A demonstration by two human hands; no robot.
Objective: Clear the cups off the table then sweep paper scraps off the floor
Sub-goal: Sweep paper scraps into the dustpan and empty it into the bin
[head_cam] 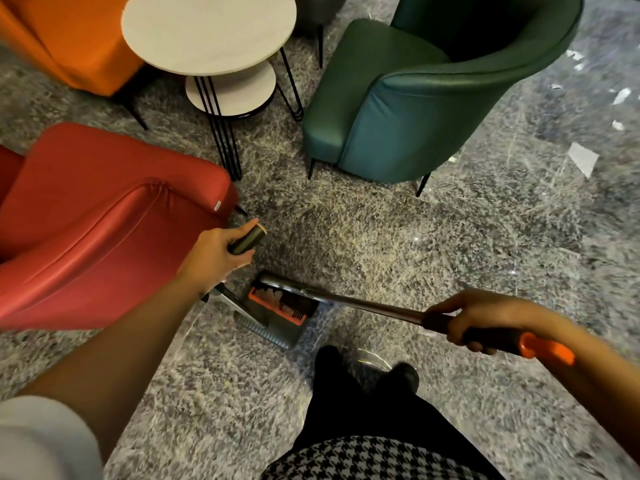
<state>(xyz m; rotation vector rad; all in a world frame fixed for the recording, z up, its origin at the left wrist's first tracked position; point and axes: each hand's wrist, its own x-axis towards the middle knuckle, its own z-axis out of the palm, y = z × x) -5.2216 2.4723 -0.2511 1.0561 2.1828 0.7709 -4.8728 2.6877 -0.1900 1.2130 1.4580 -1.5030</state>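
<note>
While the person stands on a speckled grey floor [381, 237], dark trouser legs and shoes show at the bottom of the view. Nearest on the right, the right hand [485, 323] is curled tightly around the black grip of a broom [363, 304]. Its orange end sticks out behind the hand, and its shiny metal pole slants forward and left, down to the floor. The pole's low end meets a grey ribbed dustpan [277, 332], just ahead of the shoes, where an orange-edged part with dark bristles sits; exactly how broom and pan join cannot be told. A second metal shaft rises from the pan to the left hand [214, 258], whose fingers wrap the shaft's dark handle top.

Beyond the left hand is a red armchair [104, 209]. Further off, a green armchair [415, 109] stands at centre right, an orange chair [69, 39] at top left, and a round pale table [207, 32] between them. White paper scraps [583, 159] lie scattered on the floor at far right, behind the green armchair, well apart from both hands and the dustpan.
</note>
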